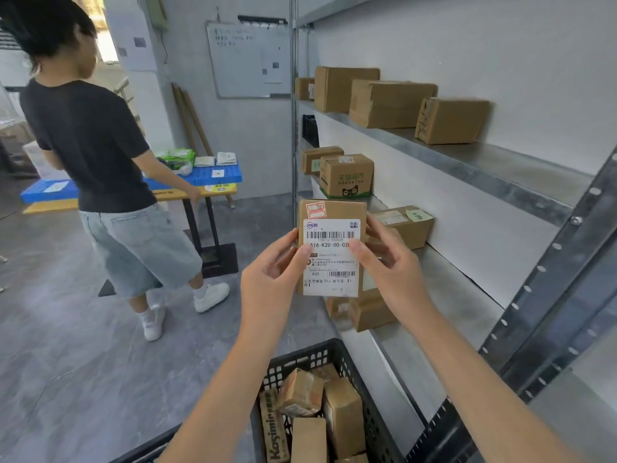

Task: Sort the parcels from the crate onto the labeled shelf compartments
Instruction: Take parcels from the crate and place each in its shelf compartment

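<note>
One parcel [330, 259], a brown carton with a white barcode label facing the camera, is held upright in the air in front of the shelf unit [500, 163] and above the crate [302, 357]. Two hands grip it. The left hand [272, 282] curls round its left edge with the thumb on the label, and the right hand [392, 265] wraps the right edge, thumb likewise on the label.

The one black lattice crate stands below, between the forearms, with at least five loose cartons [344, 412] jumbled inside (a sixth may show at the bottom edge; hard to tell).

On the shelf unit, the upper board carries four plain cartons [390, 103] in a row. The board beneath carries three, among them one green-printed carton [347, 175] and one carton with a green note [405, 225]. Lower down, two half-hidden cartons [374, 314] sit behind the held parcel.

To the left, a second person [90, 138] in a black T-shirt and pale denim shorts stands with back turned, one hand on a table [213, 192] bearing at least two blue trays [218, 175]. One whiteboard [247, 58] hangs on the far wall.
</note>
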Demonstrator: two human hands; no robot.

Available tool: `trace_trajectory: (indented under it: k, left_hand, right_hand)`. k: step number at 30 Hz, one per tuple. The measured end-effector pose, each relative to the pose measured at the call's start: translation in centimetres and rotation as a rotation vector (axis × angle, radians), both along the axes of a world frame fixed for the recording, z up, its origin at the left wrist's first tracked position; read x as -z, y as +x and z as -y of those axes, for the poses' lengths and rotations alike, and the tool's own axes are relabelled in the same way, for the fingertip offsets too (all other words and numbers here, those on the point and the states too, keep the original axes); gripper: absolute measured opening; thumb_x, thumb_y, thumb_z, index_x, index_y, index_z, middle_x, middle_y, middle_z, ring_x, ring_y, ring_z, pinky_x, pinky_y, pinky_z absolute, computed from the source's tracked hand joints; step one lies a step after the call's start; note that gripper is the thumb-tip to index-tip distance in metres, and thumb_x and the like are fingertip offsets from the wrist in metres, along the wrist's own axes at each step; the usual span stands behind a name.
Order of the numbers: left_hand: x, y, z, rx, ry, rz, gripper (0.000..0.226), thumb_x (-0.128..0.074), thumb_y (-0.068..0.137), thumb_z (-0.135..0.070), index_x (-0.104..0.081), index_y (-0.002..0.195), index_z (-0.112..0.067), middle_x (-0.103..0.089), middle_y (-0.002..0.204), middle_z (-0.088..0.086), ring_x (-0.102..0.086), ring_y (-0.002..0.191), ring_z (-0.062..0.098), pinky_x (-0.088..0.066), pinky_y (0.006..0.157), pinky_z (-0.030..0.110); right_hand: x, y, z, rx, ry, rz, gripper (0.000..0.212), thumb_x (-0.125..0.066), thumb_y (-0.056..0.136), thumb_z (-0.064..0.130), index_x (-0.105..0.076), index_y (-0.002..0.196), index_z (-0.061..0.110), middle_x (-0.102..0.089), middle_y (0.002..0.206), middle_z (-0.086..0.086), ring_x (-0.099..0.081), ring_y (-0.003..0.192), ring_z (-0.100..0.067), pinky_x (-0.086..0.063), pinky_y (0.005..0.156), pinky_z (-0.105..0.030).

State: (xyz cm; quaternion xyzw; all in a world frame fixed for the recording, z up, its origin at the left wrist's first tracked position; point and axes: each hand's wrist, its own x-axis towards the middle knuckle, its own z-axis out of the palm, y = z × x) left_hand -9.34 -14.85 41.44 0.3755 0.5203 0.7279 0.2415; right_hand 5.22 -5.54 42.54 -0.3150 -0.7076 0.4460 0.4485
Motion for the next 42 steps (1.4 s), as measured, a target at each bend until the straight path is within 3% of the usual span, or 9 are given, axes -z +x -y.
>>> trace_trajectory:
  k: [4,10,14,18,22,26,33,42]
  left_hand:
    - [-2.4,0.4,0.3,0.036,0.061,-0.044,0.037,-0.068,0.090,-0.013,-0.066,0.127,-0.014,-0.074,0.113,-0.008,-0.068,0.106,0.003,-0.054,0.076,0.013]
    - [-4.3,1.3,0.1,0.104,0.119,-0.073,0.037,-0.069,0.089,-0.013,-0.066,0.125,-0.016,-0.074,0.110,-0.012,-0.068,0.106,0.002,-0.054,0.075,0.012]
    - [-4.2,2.2,-0.8,0.140,0.103,-0.050,0.038,-0.070,0.087,-0.015,-0.067,0.126,-0.016,-0.074,0.113,-0.010,-0.068,0.108,0.005,-0.057,0.082,0.019]
    - [-3.8,4.1,-1.8,0.215,0.090,-0.014,0.037,-0.070,0.086,-0.013,-0.068,0.123,-0.016,-0.074,0.109,-0.012,-0.069,0.104,0.002,-0.056,0.077,0.015]
    - [-2.9,6.2,-3.2,0.292,0.037,0.039,0.036,-0.070,0.086,-0.010,-0.068,0.122,-0.015,-0.075,0.109,-0.010,-0.069,0.105,0.003,-0.055,0.076,0.014]
    - [-2.2,9.0,-4.2,0.344,-0.008,0.042,0.037,-0.072,0.084,-0.011,-0.069,0.121,-0.015,-0.075,0.109,-0.010,-0.069,0.103,0.003,-0.055,0.077,0.014]
    - [-2.0,15.5,-3.8,0.475,-0.013,0.041,0.036,-0.072,0.084,-0.008,-0.070,0.119,-0.015,-0.075,0.104,-0.014,-0.070,0.100,0.001,-0.056,0.079,0.014]
    - [-3.4,28.6,4.3,0.703,0.036,0.057,0.036,-0.068,0.086,-0.006,-0.067,0.122,-0.013,-0.075,0.104,-0.014,-0.071,0.099,0.003,-0.055,0.072,0.011]
  right_hand:
    - [-2.0,0.7,0.7,0.016,0.034,-0.082,0.058,-0.064,0.083,0.048,-0.047,0.138,0.044,-0.062,0.129,0.009,-0.062,0.106,0.005,-0.059,0.078,-0.022]
    - [-3.5,2.1,1.1,0.062,0.056,-0.118,0.061,-0.064,0.080,0.052,-0.048,0.139,0.046,-0.062,0.129,0.013,-0.063,0.113,-0.003,-0.061,0.083,-0.031]
    - [-3.6,3.6,0.8,0.129,0.075,-0.103,0.057,-0.064,0.082,0.049,-0.050,0.137,0.045,-0.060,0.124,0.024,-0.060,0.110,0.006,-0.059,0.080,-0.023]
    - [-3.2,5.7,0.9,0.207,0.047,-0.082,0.052,-0.063,0.081,0.051,-0.048,0.130,0.055,-0.059,0.115,0.035,-0.058,0.108,0.011,-0.058,0.080,-0.021]
    - [-2.3,8.3,0.8,0.295,0.022,-0.045,0.057,-0.063,0.081,0.051,-0.050,0.136,0.047,-0.060,0.118,0.027,-0.060,0.107,0.007,-0.058,0.089,-0.028]
    - [-1.4,11.4,1.2,0.358,-0.022,-0.062,0.055,-0.066,0.084,0.043,-0.053,0.137,0.043,-0.062,0.122,0.019,-0.063,0.109,0.001,-0.058,0.088,-0.026]
    - [-1.1,18.0,4.0,0.487,-0.067,-0.130,0.048,-0.067,0.081,0.035,-0.056,0.126,0.047,-0.065,0.114,0.015,-0.065,0.102,0.004,-0.056,0.074,-0.015]
    - [-3.3,30.6,15.7,0.732,0.021,-0.086,0.048,-0.065,0.080,0.040,-0.053,0.126,0.048,-0.063,0.122,0.016,-0.063,0.100,0.008,-0.055,0.076,-0.014]
